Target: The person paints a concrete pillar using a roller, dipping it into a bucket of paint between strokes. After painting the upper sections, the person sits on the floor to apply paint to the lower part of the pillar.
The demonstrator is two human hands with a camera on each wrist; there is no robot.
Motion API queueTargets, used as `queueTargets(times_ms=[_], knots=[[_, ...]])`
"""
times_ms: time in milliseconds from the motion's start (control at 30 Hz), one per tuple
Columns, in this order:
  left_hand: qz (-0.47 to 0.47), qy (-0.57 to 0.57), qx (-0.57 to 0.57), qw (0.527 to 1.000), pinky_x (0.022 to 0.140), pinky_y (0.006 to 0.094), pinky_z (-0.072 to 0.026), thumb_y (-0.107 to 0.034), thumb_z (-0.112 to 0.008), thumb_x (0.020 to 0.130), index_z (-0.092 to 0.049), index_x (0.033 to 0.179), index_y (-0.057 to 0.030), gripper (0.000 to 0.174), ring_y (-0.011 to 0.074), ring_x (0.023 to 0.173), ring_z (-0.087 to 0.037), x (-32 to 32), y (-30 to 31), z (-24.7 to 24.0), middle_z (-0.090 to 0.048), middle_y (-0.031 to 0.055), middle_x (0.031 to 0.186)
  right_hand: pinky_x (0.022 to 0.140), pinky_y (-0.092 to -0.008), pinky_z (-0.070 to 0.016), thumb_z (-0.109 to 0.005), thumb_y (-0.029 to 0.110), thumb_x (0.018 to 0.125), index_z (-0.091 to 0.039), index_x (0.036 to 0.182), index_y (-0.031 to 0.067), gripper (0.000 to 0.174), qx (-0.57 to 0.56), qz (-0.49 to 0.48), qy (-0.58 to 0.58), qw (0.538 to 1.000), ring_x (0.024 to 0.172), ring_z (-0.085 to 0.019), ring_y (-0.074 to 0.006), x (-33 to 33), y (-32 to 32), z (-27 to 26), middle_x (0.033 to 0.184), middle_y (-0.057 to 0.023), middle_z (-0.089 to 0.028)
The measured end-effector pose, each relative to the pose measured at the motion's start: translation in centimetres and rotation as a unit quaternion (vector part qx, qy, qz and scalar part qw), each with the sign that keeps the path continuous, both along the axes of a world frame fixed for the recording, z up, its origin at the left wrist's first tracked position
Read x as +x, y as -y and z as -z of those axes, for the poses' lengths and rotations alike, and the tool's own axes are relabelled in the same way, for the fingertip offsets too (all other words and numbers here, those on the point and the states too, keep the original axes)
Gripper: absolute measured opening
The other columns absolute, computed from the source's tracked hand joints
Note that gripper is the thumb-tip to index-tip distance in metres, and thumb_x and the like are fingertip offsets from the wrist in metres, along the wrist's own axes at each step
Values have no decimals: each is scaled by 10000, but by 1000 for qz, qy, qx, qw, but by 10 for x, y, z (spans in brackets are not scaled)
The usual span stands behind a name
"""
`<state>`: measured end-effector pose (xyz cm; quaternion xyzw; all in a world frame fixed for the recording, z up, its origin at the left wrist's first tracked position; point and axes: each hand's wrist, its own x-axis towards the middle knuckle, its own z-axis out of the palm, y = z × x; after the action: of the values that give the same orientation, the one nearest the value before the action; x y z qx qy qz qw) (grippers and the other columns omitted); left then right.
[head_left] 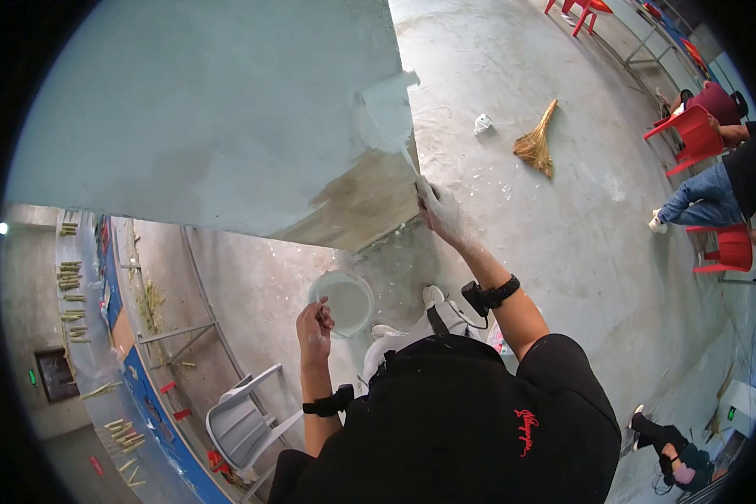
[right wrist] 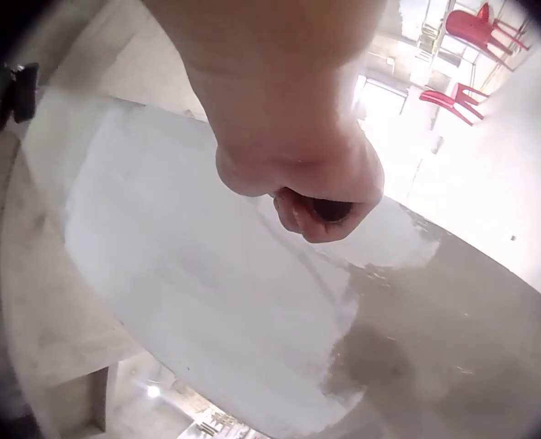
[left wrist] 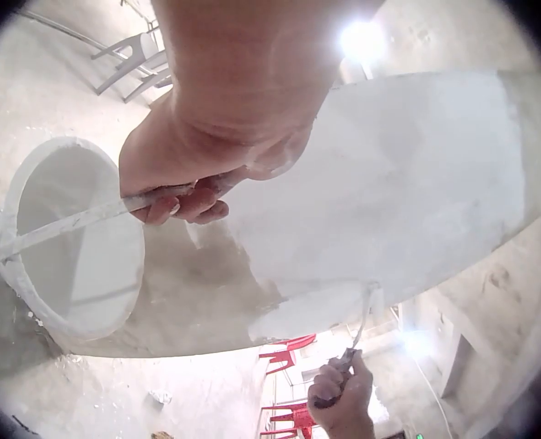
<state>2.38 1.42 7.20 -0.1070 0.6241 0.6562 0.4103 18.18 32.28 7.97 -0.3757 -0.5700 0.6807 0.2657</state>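
My right hand (head_left: 438, 210) is raised to a wall panel (head_left: 210, 118) and grips the dark handle (right wrist: 330, 210) of a thin tool (left wrist: 364, 315) whose tip lies on the wall. Most of the wall is coated white (right wrist: 206, 265). A bare grey patch (head_left: 361, 202) shows at its lower corner, beside the tool. My left hand (head_left: 314, 326) is held low, its fingers curled round the wire handle (left wrist: 78, 219) of a white bucket (left wrist: 69, 265). The bucket (head_left: 344, 302) holds white paint or paste.
A straw broom (head_left: 538, 143) and a crumpled scrap (head_left: 482, 123) lie on the concrete floor. Red chairs (head_left: 697, 134) and a seated person (head_left: 714, 189) are at the right. A grey plastic chair (head_left: 244, 420) stands by a long table (head_left: 134, 386). Another person (head_left: 672, 445) crouches at lower right.
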Motion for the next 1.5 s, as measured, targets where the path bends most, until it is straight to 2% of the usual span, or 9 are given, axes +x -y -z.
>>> queueTargets(times_ms=[167,333,433,600,767,967,1033,1200,1500], knots=[[5,-7,0,1000,474,228,-368,-81,-478,879,-584,1003,68,222,113,514,-443,1,-3,-3,-513,41,654,377,-215,-269,-469,454,955,-454,677,86,462,-68,-42,-102,992,426,-331,-39,-4,-12,-56,547,43,-393],[14,-6,12,1000,475,228,-370,-85,-481,880,-584,1003,67,222,113,515,-440,0,-3,3,-511,43,657,369,-211,-262,-464,460,957,-448,680,93,460,-67,-52,-121,989,415,-326,-40,-6,-22,-63,546,46,-387],[16,-4,13,1000,476,227,-369,-84,-484,879,-583,1007,68,222,112,515,-438,0,-4,2,-509,43,658,369,-213,-252,-412,452,981,-441,709,86,457,-23,-57,-81,995,419,-315,-43,-6,-19,-38,538,45,-362],[19,-10,10,1000,477,224,-367,-78,-487,876,-584,1010,67,220,110,510,-435,2,-4,-1,-507,42,658,380,-258,-298,-467,456,958,-472,612,70,518,-42,-31,4,999,419,-361,-69,11,-13,26,528,35,-407],[10,7,8,1000,474,223,-366,-73,-490,871,-592,1006,63,217,112,499,-433,1,-3,3,-506,38,653,427,-285,-323,-477,449,957,-481,577,56,547,96,3,13,995,458,-386,-83,19,-13,70,516,28,-413],[17,-2,3,1000,473,227,-367,-73,-488,870,-584,1015,73,227,115,492,-431,1,-4,2,-508,40,649,425,-272,-310,-460,457,962,-477,573,69,549,13,-1,-5,1000,452,-371,-78,10,-24,27,546,24,-429],[22,-5,2,1000,473,229,-369,-74,-489,870,-583,1018,74,229,117,489,-432,0,-2,4,-510,42,648,360,-218,-241,-424,446,980,-477,709,81,458,53,-36,-61,996,406,-317,-35,4,-36,6,527,54,-358],[30,-8,7,999,472,232,-373,-79,-493,870,-581,1022,76,234,125,481,-440,1,1,5,-517,49,650,357,-216,-203,-402,461,983,-465,719,77,470,-11,-78,-114,990,398,-272,-36,-1,-45,-47,522,52,-346],[12,10,7,1000,467,226,-363,-66,-495,867,-588,1012,73,221,115,478,-430,0,-6,1,-512,46,648,353,-229,-249,-404,494,969,-454,686,119,473,-60,-99,-94,989,397,-312,-49,16,-33,33,529,52,-364]])
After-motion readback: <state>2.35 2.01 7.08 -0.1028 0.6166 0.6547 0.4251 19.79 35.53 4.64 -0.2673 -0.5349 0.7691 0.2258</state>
